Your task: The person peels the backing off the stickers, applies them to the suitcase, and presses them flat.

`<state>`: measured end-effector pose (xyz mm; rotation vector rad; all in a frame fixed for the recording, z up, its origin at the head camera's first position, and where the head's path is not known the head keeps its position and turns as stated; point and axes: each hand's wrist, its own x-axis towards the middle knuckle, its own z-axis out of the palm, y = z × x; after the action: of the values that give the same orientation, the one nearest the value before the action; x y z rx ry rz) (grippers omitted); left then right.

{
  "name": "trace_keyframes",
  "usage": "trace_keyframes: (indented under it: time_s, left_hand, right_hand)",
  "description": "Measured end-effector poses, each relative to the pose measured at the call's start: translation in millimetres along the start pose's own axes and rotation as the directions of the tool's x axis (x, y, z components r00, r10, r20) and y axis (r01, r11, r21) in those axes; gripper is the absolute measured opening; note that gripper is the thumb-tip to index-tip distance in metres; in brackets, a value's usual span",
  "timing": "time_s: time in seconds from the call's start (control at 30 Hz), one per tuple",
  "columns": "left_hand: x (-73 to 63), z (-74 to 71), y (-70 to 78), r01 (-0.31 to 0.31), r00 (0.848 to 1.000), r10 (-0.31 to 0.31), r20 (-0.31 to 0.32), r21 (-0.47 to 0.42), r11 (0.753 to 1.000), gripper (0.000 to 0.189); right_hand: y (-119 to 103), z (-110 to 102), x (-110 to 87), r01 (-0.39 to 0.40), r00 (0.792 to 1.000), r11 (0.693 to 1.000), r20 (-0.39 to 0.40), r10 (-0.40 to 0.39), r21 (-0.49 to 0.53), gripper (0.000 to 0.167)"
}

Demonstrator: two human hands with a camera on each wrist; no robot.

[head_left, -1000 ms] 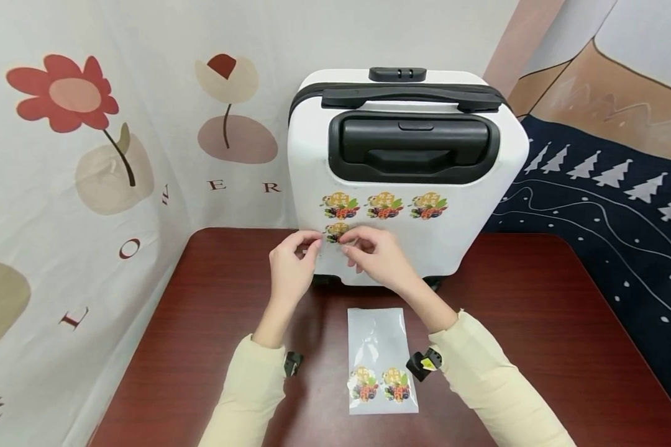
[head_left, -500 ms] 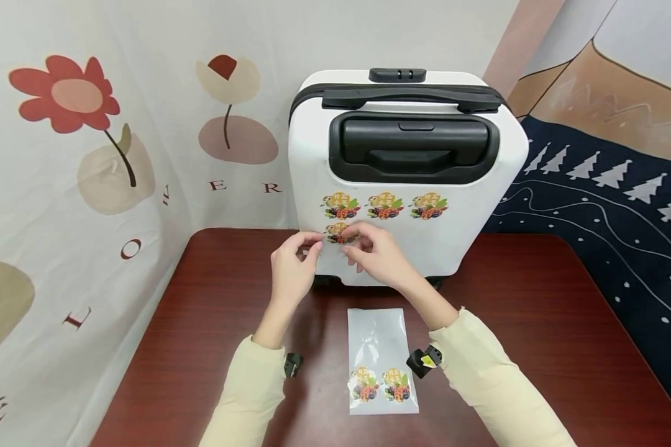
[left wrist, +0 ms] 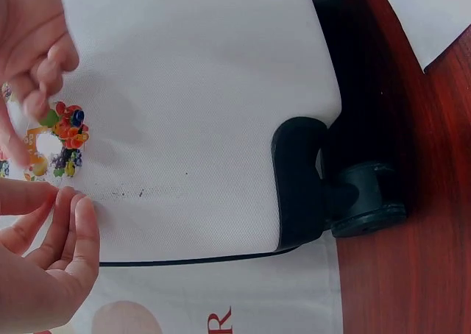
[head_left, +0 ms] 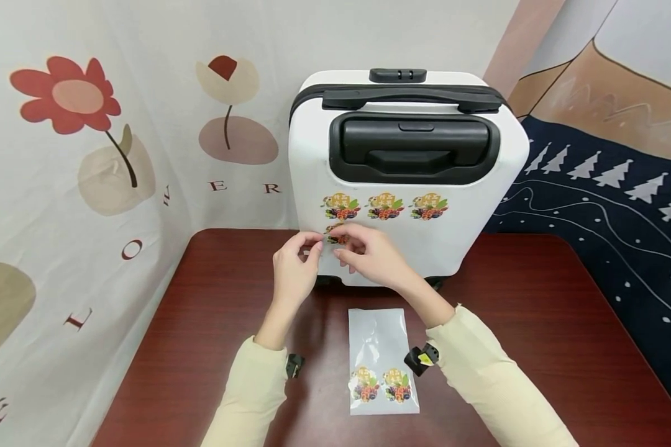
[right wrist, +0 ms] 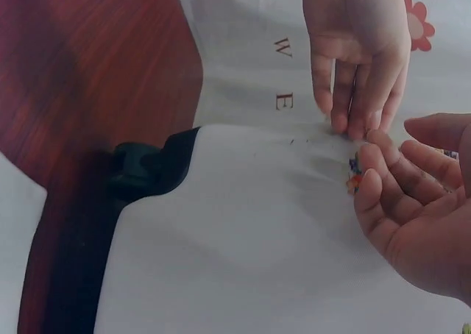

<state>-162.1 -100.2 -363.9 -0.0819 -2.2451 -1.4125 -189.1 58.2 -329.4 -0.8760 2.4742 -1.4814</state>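
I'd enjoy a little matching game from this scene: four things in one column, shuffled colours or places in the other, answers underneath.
Column one:
1. suitcase
2. glossy sheet
3. tabletop
4. right hand

Column two:
A. lying flat, bearing two stickers
B. partly covering the lower sticker in the head view
C. reddish brown
D. mostly white, with black parts

Right pairs: 1-D, 2-A, 3-C, 4-B

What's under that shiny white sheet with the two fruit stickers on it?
The reddish-brown table shows around the white sheet, so it seems to lie there. Its underside is covered; I can't see whether anything's hidden beneath.
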Motion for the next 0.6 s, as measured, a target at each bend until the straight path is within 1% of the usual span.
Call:
trace_keyframes:
  time_s: [0.1,0.17,0.43,0.5,0.6]
  left_hand:
    - [-0.4,0.1,0.3,0.0,1.0,0.0,0.005,-0.002,1.0,0.009]
    - [-0.6,0.5,0.7,0.001,1.0,-0.001,0.007,0.001,1.0,0.009]
    - [-0.2,0.4,-0.4,-0.001,1.0,0.001,0.001,0.018,1.0,0.008]
    - [-0.4,-0.1,-0.5,0.001,1.0,-0.001,0.001,0.021,1.0,0.008]
    - [-0.8,-0.5,-0.5,0.006,1.0,-0.006,0.001,0.018,1.0,0.008]
  right_hand:
    - [-1,3,4.0,0.002,1.0,1.0,0.017,-0.002,0.0,0.03]
    - [2,3,4.5,-0.021,1.0,1.0,0.015,0.021,0.007,0.028]
    - [23,-4,-6.0,-0.106,0.994,0.994,0.0,0.106,-0.013,0.022]
    - [25,-5,-7.4,-0.124,0.992,0.992,0.0,0.124,-0.017,0.02]
    - [24,-5,-7.1,-0.124,0.992,0.992,0.012,0.124,-0.021,0.02]
